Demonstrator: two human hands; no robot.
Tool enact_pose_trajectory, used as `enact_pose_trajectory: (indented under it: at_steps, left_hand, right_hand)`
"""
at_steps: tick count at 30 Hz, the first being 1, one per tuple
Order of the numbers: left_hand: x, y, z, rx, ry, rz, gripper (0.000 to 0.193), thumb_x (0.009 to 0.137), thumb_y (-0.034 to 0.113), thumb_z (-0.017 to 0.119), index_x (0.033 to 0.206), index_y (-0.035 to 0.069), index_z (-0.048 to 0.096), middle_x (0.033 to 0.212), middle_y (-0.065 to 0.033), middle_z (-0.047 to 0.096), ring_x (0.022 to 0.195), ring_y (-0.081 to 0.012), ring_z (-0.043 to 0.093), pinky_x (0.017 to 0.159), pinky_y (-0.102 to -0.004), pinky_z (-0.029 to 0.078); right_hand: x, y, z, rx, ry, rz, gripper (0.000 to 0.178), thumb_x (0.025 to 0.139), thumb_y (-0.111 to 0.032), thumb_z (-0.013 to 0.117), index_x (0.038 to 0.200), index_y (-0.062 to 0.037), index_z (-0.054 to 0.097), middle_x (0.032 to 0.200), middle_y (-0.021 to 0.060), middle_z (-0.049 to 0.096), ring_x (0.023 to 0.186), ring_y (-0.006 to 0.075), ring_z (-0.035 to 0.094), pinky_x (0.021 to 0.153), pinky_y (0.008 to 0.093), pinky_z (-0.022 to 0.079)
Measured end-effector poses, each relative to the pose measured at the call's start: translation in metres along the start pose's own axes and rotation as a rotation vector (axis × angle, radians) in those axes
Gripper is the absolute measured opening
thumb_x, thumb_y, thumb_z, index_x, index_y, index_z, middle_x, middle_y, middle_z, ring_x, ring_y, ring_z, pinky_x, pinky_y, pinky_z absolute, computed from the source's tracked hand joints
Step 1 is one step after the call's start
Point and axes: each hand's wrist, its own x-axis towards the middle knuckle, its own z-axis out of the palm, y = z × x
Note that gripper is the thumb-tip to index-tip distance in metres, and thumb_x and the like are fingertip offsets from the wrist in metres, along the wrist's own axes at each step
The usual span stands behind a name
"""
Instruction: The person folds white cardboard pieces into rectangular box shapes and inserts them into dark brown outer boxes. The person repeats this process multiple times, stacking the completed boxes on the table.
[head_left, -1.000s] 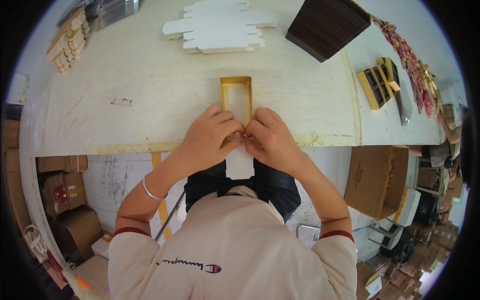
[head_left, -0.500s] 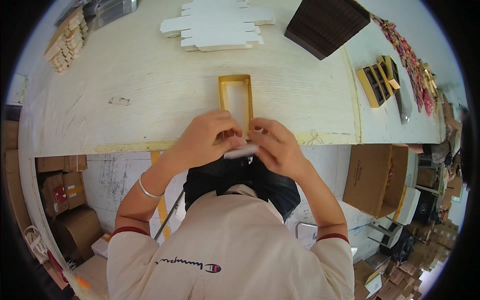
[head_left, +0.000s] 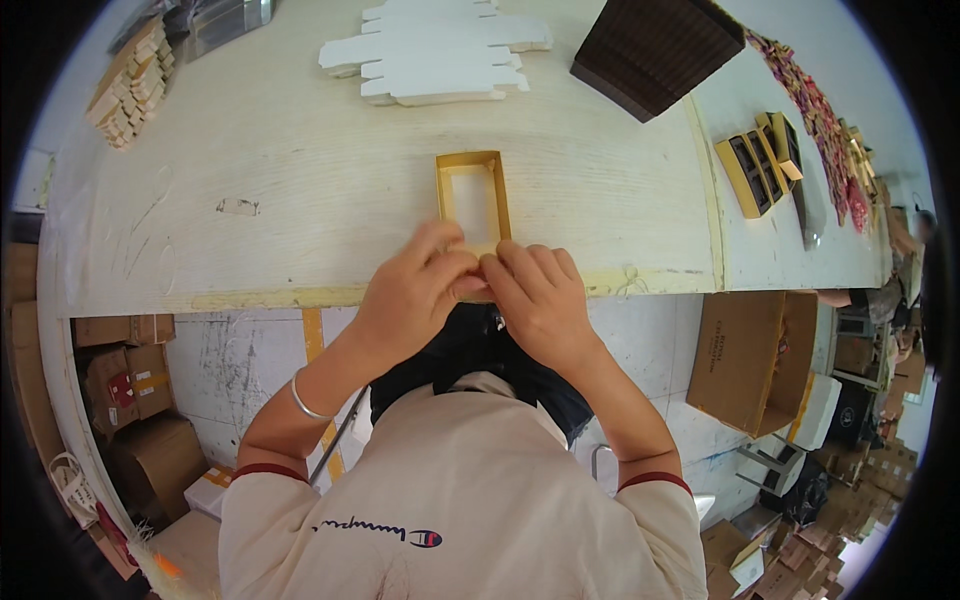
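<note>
The left hand (head_left: pixel 420 282) and right hand (head_left: pixel 537 295) pinched the gold box (head_left: pixel 504 205) at its near end, grips closed (white blanks (head_left: pixel 435 50) lay far on the bench (head_left: pixel 300 180)).

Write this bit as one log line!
Open rectangular gold cardboard box: on pale wood-grain table | left hand: touching near end | right hand: touching near end

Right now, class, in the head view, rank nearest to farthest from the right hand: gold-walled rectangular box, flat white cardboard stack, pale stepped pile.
1. Gold-walled rectangular box: touching the right hand.
2. Flat white cardboard stack: ahead, slightly left.
3. Pale stepped pile: far upper left.
</note>
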Motion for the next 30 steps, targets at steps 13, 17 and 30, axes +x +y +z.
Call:
enact_pose_trajectory:
  at_steps: [13,17,30]
  left_hand:
    - [0.043,0.035,-0.049,0.316,-0.435,0.062,0.044,0.070,0.021,0.079,0.108,0.008,0.062,0.108,-0.0086,0.060,0.099,-0.0281,0.059,0.085,-0.0421,0.046]
    - [0.067,0.012,-0.057,0.473,-0.369,0.245,0.072,0.063,0.019,0.084,0.128,0.012,0.054,0.130,-0.0106,0.051,0.123,-0.0309,0.044,0.105,-0.0493,0.032]
    - [0.028,-0.016,-0.030,0.181,-0.173,-0.021,0.082,0.065,0.020,0.083,0.136,0.007,0.044,0.125,-0.0153,0.052,0.117,-0.0350,0.046,0.103,-0.0425,0.035]
  right_hand:
    - [0.026,0.042,-0.030,0.311,-0.506,-0.131,0.020,0.068,0.003,0.063,0.085,-0.0073,0.065,0.085,0.0048,0.057,0.087,0.0228,0.056,0.074,0.0356,0.041]
    - [0.041,0.060,-0.062,0.446,-0.499,-0.103,0.040,0.068,0.008,0.060,0.104,-0.0064,0.067,0.108,0.0083,0.063,0.110,0.0282,0.055,0.095,0.0374,0.041]
    - [0.132,0.206,-0.148,-0.518,0.035,0.103,0.010,0.082,-0.015,0.068,0.085,-0.0057,0.069,0.083,0.0067,0.066,0.091,0.0245,0.059,0.085,0.0393,0.043]
